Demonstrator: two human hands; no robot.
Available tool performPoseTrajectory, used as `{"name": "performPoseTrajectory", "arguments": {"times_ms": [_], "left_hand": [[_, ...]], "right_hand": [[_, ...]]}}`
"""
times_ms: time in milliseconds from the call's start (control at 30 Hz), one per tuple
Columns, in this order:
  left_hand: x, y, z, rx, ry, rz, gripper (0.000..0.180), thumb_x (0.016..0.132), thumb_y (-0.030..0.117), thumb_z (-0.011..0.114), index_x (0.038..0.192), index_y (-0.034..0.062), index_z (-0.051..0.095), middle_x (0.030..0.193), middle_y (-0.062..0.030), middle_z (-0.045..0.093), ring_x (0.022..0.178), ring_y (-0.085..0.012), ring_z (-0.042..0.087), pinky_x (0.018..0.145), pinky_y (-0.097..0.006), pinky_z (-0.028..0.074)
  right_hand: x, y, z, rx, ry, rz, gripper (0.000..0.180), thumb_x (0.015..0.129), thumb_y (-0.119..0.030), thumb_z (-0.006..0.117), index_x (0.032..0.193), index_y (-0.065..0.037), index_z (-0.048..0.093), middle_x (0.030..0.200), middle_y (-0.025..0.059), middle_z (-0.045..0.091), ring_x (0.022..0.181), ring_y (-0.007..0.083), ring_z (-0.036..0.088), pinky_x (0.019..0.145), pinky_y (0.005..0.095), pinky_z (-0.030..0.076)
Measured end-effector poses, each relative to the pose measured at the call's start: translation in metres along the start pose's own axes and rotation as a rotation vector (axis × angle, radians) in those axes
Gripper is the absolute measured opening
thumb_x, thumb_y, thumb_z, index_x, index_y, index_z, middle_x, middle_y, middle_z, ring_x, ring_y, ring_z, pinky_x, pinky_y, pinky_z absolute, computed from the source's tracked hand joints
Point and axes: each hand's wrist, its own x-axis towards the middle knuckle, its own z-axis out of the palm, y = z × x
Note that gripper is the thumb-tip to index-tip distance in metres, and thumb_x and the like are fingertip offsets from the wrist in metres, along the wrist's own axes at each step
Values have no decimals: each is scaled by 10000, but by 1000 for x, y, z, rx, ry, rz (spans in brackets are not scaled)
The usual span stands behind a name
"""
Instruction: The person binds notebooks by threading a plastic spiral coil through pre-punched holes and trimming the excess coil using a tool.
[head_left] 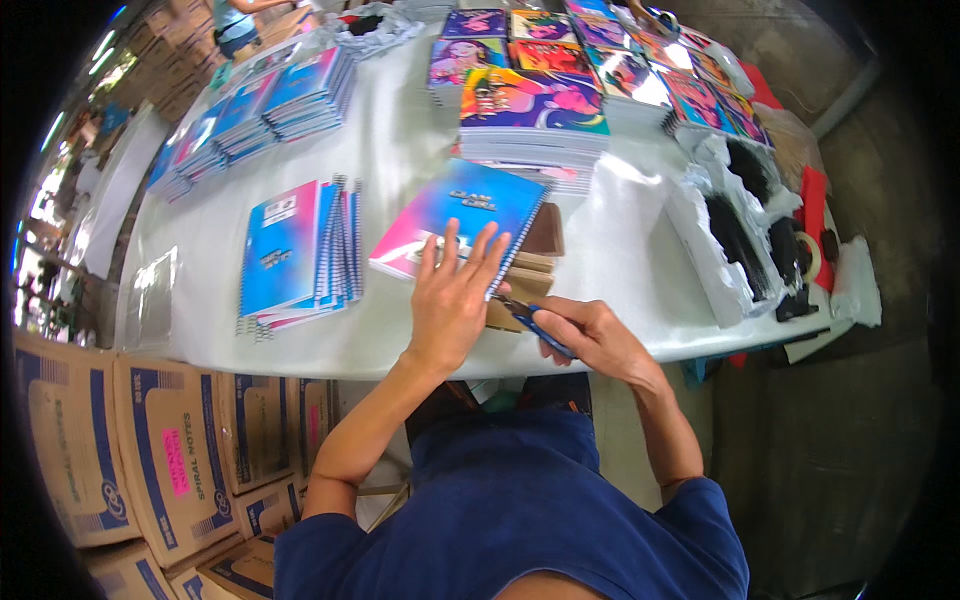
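A blue and pink spiral notebook lies tilted on the table in front of me. My left hand rests on its cover, fingers spread and pressing flat. In my right hand are blue-handled pliers, gripped at the handles. Their jaws are at the near end of the notebook's spiral binding, close to my left fingertips; whether they bite on the wire is too small to tell. Brown block-like pieces sit partly hidden under the notebook's right side.
To the left lies a small pile of matching notebooks, with taller stacks beyond. Colourful notebook stacks stand at the far side. A white box holds black spiral wires on the right. Cardboard cartons fill the lower left.
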Motion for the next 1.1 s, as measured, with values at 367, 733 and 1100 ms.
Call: {"name": "performPoseTrajectory", "arguments": {"times_ms": [367,733,1100], "left_hand": [[31,-110,-128,152,308,-215,626,794,145,722,1383,225,526,1422,-32,513,1324,-280,470,1065,-508,363],[-66,-185,-121,-185,-405,-398,834,710,251,794,1457,220,424,1546,-25,349,1475,-338,155,1170,-546,118],[2,-138,-69,-368,42,-289,567,819,106,728,1355,190,564,1483,-53,449,1449,-350,246,1159,-499,190]], "right_hand": [[40,111,-113,-947,765,-72,271,920,-240,634,1142,-88,662,976,157,628,862,319,618,760,386,488],[161,20,-207,-364,966,-88,383,827,-371,758,790,3,680,724,93,656,653,179,608,585,331,478],[192,-2,-234,-62,660,133,361,693,-137,876,590,-54,541,537,8,500,426,93,433,399,238,385]]}}
